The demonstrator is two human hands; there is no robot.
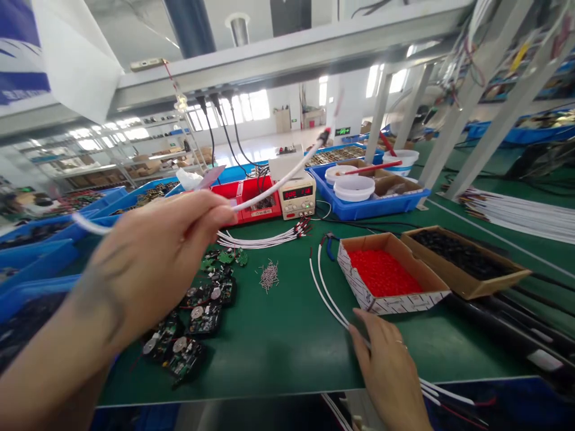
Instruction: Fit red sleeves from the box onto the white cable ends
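Raised at the left, my left hand (pixel 166 251) is closed around a white cable (pixel 278 184), whose dark and red tip points up and to the right. My right hand (pixel 386 359) is low at the right, thumb and fingers around white cables (pixel 324 299) lying on the green table (pixel 287 359). Their other ends come out below that hand, past the table's front edge. Beyond my right hand is a box of small red parts (pixel 386 272). A bundle of white cables (pixel 263 241) lies near the table's middle, behind a small pile of metal pins (pixel 268 275).
Circuit board assemblies (pixel 204 314) lie under my left forearm. A power supply (pixel 297 197) stands at the back beside red bins (pixel 247 197). A blue tray (pixel 368 206) holds white tubs. A box of black parts (pixel 462 257) is at the right. A metal shelf beam crosses above.
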